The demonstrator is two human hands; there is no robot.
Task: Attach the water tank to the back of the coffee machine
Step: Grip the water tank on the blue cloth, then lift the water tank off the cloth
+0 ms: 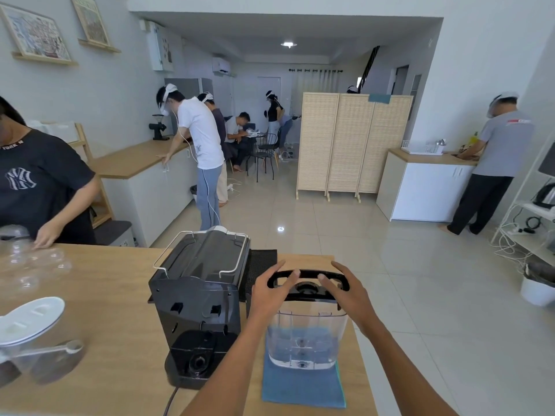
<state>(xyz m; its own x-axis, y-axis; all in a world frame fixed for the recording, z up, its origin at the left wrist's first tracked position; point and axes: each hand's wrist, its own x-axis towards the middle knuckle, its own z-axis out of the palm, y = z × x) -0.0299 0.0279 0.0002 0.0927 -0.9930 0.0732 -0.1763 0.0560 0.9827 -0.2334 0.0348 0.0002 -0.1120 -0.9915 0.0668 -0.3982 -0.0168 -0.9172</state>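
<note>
A clear water tank (303, 334) with a black lid (309, 288) stands upright on a blue cloth (303, 388) at the right end of the wooden counter. The black coffee machine (198, 298) stands just left of it, its back side with the empty tank base turned toward me. My left hand (270, 292) clasps the left end of the lid, fingers lying over its top. My right hand (348, 292) wraps the right end. A small gap separates tank and machine.
A black rubber mat (261, 265) lies behind the machine. Clear plastic cups (30, 265) and a white-lidded jar (30, 319) sit at the counter's left, where a person in a black shirt (39, 181) reaches in. The machine's cable (171, 397) runs off the front edge. The counter's right edge is close to the tank.
</note>
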